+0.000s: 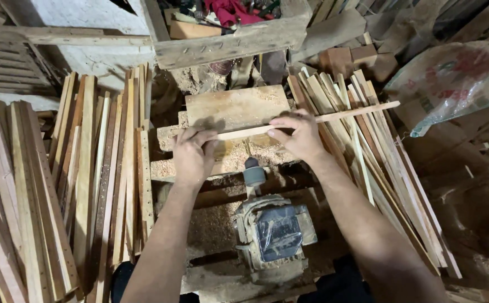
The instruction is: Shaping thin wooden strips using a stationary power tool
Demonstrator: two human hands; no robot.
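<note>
Both hands press a thin wooden strip (306,120) flat on the sawdust-covered bench (166,168). The left hand (193,152) clamps its near end with fingers curled over it; the right hand (296,134) pinches its middle. The strip's far end juts rightward over a stack of slats (368,163). A motor (275,233) sits below.

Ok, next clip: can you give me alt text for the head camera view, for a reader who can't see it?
Two bare hands, left hand and right hand, press a thin wooden strip flat across a sawdust-covered wooden work table. An electric motor sits below it, with stacks of wooden slats to the left and right.
</note>
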